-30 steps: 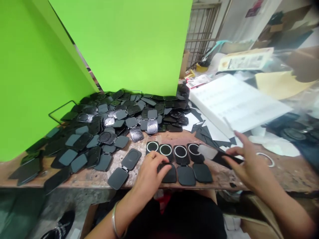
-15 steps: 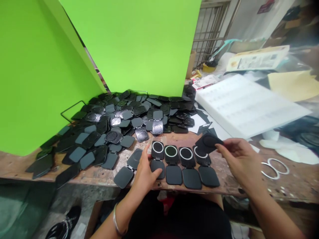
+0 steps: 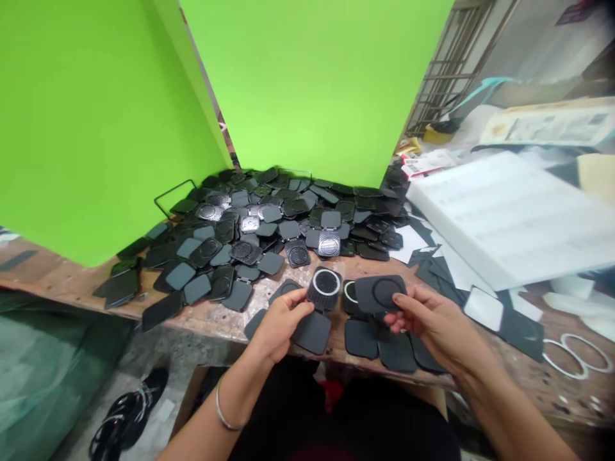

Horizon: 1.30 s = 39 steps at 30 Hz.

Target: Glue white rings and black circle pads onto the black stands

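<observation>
Black hinged holder (image 3: pixel 317 307), lifted off the wooden bench (image 3: pixel 552 378), sits pinched in the left hand (image 3: pixel 281 320), ribbed disc up for access, while the right hand (image 3: pixel 427 320) fingertips grip a flat dark pad (image 3: pixel 382 293) just beside it, above the row (image 3: pixel 379 336).

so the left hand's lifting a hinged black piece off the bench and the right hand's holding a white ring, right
Not quite. In the head view the right hand holds a flat black square pad with a circle pressed into it, not a white ring. The left hand does hold a hinged black piece above the bench.
</observation>
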Each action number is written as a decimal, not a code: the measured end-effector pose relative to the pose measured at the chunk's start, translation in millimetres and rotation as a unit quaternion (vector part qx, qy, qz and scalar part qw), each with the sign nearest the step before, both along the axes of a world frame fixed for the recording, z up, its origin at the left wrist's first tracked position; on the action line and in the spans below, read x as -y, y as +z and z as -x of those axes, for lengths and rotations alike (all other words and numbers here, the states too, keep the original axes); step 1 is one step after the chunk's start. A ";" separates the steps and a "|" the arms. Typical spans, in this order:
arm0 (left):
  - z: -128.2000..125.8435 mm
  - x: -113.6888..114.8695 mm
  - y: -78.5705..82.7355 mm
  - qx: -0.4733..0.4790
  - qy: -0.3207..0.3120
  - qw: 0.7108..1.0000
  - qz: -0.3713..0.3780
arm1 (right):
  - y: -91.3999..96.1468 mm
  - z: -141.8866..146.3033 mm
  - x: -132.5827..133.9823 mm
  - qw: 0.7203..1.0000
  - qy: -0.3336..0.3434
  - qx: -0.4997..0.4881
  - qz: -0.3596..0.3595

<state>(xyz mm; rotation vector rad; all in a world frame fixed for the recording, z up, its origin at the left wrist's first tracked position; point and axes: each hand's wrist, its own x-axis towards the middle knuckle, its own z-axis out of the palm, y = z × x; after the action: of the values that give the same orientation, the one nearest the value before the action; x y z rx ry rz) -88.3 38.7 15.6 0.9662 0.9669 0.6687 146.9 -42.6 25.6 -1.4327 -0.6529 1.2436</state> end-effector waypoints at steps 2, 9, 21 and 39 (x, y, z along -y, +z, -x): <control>1.6 5.1 6.8 0.015 -0.031 0.997 0.065 | 2.0 9.2 -1.2 0.999 0.035 0.011 -0.007; 6.8 14.4 8.3 0.034 -0.129 0.984 0.120 | 6.9 20.2 -5.8 0.992 0.111 0.065 -0.012; 10.5 14.5 5.4 0.040 -0.218 0.970 0.104 | 1.4 29.7 -2.9 0.982 0.171 -0.053 0.055; 7.2 14.2 7.0 0.036 -0.231 0.967 0.100 | 2.3 26.5 -3.4 0.983 0.176 0.022 0.054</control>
<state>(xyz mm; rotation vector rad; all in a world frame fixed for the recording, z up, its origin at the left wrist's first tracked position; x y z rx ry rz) -95.5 24.5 22.5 0.9361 0.6938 0.2073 120.4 -39.2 27.9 -1.4786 -0.9102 1.5428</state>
